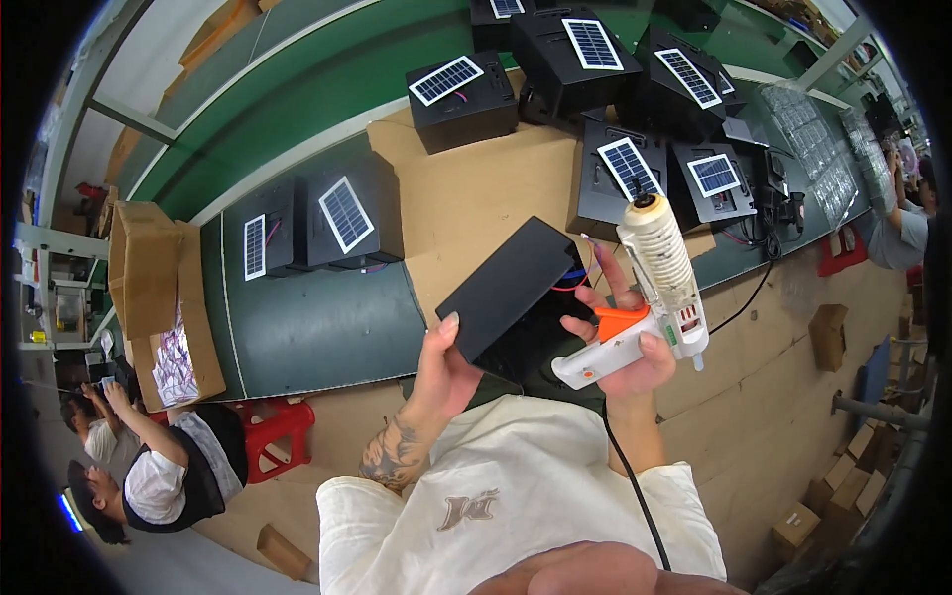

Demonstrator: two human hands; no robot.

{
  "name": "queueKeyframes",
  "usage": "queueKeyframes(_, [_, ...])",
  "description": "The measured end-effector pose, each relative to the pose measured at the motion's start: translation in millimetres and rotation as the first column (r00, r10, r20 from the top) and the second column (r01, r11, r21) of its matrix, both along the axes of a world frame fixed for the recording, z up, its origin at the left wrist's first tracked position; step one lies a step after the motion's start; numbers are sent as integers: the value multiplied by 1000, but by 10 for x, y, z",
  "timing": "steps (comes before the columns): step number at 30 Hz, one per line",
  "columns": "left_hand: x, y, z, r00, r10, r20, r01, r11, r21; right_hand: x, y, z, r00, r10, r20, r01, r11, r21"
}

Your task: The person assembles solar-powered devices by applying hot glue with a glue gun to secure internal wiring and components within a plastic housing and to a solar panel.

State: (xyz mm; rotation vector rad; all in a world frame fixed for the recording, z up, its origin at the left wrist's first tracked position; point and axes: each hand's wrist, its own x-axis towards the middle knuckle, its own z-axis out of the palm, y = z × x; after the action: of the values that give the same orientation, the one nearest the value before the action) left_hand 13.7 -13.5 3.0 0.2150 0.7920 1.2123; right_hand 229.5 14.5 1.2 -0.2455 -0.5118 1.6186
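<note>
**Over the cardboard worktop: gluing a black case**

Above the worktop [466,198], left hand [446,372] fingers grip the black case [506,288] tilted; right hand [625,362] fingers wrap the glue gun [659,283]. Best: steady case, keep nozzle off the wires [580,273].

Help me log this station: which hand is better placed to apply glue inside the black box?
Right, probably: the right hand already grips the glue gun beside the open black box, while the left hand holds that box.
</note>
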Motion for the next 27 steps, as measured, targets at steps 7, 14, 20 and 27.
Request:
queueKeyframes(7, [-77,-174,-43,986,55,-159,-37,992,118,66,18,15,954,147,-261,-184,975,-124])
queueKeyframes(14, [-104,-311,-174,976,25,-216,8,989,148,102,-95,38,916,-6,-402,-108,960,-260])
queueKeyframes(20, [-26,-305,-123,996,-80,42,83,994,-78,197,75,328,980,89,-178,-122,975,-187])
queueKeyframes(27, [-24,-173,-3,969,-71,238,107,984,-140,212,311,628,986,110,-127,-127,982,-138])
